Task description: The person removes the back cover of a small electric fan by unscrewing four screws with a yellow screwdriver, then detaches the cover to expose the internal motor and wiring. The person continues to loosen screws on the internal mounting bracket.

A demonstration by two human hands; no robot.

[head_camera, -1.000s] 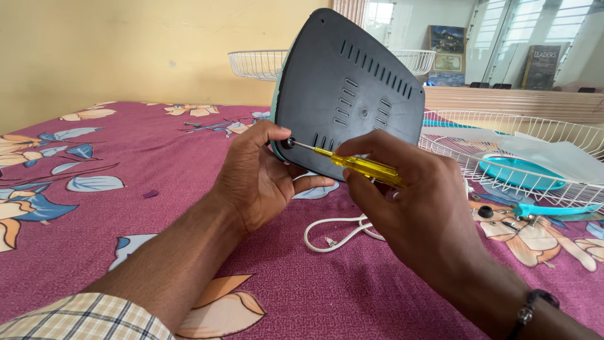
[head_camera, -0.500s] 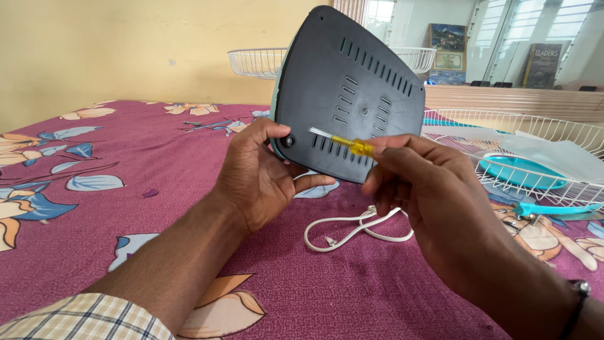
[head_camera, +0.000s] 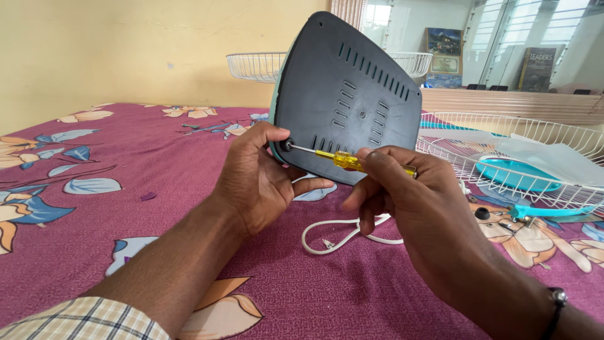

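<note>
The dark base (head_camera: pixel 349 94) stands tilted on the bedspread (head_camera: pixel 94 239), its lower-left corner clasped by the left hand (head_camera: pixel 258 179). The right hand (head_camera: pixel 402 195) pinches the screwdriver (head_camera: pixel 343 160), tip in the corner screw (head_camera: pixel 288 146) by the left thumb. Best keep the shaft square, pressing firmly.

The base panel (head_camera: pixel 352 94) stood upright on the bed (head_camera: pixel 94 208), with the left hand (head_camera: pixel 255 179) at its lower left edge. The screwdriver (head_camera: pixel 343 160) lay across the panel's lower part, its tip at the left corner screw (head_camera: pixel 287 145), and the right hand (head_camera: pixel 409 201) held it from the right. Below the panel a cord (head_camera: pixel 340 236) lay on the bed. A wire guard (head_camera: pixel 503 157) lay to the right, another wire guard (head_camera: pixel 258 63) behind the panel.
</note>
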